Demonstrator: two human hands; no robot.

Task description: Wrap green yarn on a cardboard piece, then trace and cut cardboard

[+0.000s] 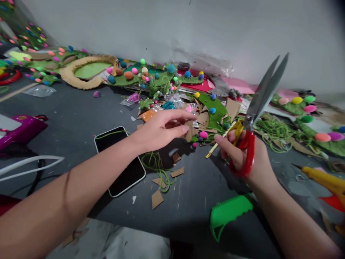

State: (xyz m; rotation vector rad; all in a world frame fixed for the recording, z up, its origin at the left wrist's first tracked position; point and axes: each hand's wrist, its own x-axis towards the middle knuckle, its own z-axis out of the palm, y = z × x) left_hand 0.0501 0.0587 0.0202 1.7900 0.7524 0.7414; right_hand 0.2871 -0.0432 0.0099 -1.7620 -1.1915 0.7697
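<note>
My right hand (257, 162) holds scissors (272, 86) by their red handles, the slightly parted blades pointing up. By its fingers are a yellow item (237, 132) and a pencil (211, 150); whether they are held too I cannot tell. Palm down, my left hand (159, 131) reaches over cardboard scraps (202, 119), its fingers stretched and the thumb apart, with nothing seen between them. Just beyond lie a green leaf-shaped piece (219, 108) and a pink pompom (203, 135). Under my left forearm rests a phone (128, 178), partly covered, beside tangled green cord (153, 162).
A green toothed plastic tool (230, 212) lies near the front edge, with a yellow glue gun (323, 178) at right. Leftward are a purple device (29, 129) and a cardboard ring (81, 83). Pompom-studded green decorations (159, 81) line the wall; a green cord pile (275, 131) sits right.
</note>
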